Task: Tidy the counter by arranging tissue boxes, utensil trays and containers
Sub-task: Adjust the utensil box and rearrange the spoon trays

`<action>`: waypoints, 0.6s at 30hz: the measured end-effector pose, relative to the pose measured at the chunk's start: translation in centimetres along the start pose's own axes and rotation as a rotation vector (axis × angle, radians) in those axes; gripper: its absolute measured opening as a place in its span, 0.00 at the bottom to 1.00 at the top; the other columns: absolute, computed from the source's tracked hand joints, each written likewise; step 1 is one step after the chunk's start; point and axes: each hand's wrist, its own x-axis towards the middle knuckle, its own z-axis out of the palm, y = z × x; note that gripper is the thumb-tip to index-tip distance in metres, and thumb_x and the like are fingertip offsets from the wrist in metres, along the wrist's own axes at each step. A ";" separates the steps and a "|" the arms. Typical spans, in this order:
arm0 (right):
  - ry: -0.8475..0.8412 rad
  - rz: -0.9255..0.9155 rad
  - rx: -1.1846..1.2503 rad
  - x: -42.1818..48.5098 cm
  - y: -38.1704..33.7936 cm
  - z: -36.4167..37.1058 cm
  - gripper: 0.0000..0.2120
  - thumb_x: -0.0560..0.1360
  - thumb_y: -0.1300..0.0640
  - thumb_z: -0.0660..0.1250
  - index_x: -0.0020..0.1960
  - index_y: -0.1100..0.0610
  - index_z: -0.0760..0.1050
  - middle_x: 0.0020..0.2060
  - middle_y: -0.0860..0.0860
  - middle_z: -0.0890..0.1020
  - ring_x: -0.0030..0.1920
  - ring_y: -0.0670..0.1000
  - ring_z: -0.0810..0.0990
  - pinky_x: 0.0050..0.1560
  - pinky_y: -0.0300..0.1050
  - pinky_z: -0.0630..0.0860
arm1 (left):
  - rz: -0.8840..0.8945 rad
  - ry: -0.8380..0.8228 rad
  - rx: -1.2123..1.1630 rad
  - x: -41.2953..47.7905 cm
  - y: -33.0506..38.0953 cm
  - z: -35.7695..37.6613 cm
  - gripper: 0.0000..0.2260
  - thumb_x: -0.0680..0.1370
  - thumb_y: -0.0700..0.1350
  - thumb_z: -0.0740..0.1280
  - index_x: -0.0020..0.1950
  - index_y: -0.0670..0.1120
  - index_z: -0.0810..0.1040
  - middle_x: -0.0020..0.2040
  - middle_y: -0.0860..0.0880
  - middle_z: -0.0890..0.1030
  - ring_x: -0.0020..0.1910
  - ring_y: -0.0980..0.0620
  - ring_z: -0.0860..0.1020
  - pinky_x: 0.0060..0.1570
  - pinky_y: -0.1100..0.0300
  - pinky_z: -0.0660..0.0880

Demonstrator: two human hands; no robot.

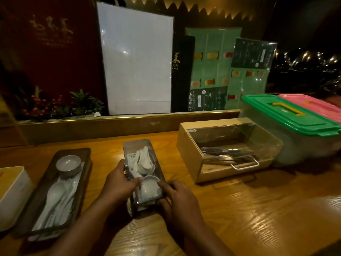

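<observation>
A clear utensil tray with white spoons and a small white bowl lies on the wooden counter in front of me. My left hand grips its left side and my right hand holds its near right corner. A second, darker utensil tray with a bowl and white spoons lies to the left. A white tissue box with a tan lid sits at the far left. A wooden cutlery box with a clear lid and metal handle stands to the right.
A green-lidded plastic container and a pink-lidded one stand at the back right. Menus and a white board lean behind a raised ledge. A plant with red berries sits at the back left.
</observation>
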 end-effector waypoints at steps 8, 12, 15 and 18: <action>0.110 0.155 0.000 -1.2 4.2 -3.0 0.26 0.75 0.43 0.67 0.72 0.38 0.68 0.62 0.38 0.70 0.59 0.42 0.69 0.58 0.41 0.73 | 0.037 -0.117 -0.101 1.5 1.6 5.1 0.33 0.69 0.44 0.81 0.71 0.57 0.71 0.60 0.58 0.78 0.56 0.52 0.80 0.57 0.47 0.81; 0.110 0.155 -0.015 -1.4 5.9 -3.8 0.26 0.74 0.43 0.68 0.71 0.39 0.70 0.64 0.39 0.70 0.62 0.42 0.69 0.60 0.41 0.73 | 0.042 -0.155 -0.120 1.7 2.3 6.9 0.32 0.69 0.44 0.81 0.68 0.61 0.71 0.58 0.61 0.79 0.58 0.52 0.81 0.57 0.46 0.81; 0.101 0.162 -0.029 -1.2 6.9 -4.5 0.27 0.74 0.44 0.69 0.72 0.40 0.69 0.66 0.41 0.69 0.64 0.43 0.68 0.62 0.41 0.73 | 0.047 -0.165 -0.127 1.8 3.0 8.0 0.33 0.69 0.45 0.81 0.69 0.60 0.71 0.58 0.62 0.79 0.58 0.53 0.81 0.57 0.47 0.81; 0.089 0.170 -0.040 -1.0 7.6 -4.8 0.27 0.75 0.43 0.69 0.73 0.39 0.68 0.69 0.43 0.67 0.67 0.44 0.66 0.64 0.43 0.73 | 0.038 -0.166 -0.124 1.9 3.5 8.8 0.34 0.70 0.44 0.80 0.72 0.57 0.70 0.58 0.62 0.78 0.59 0.52 0.80 0.57 0.47 0.81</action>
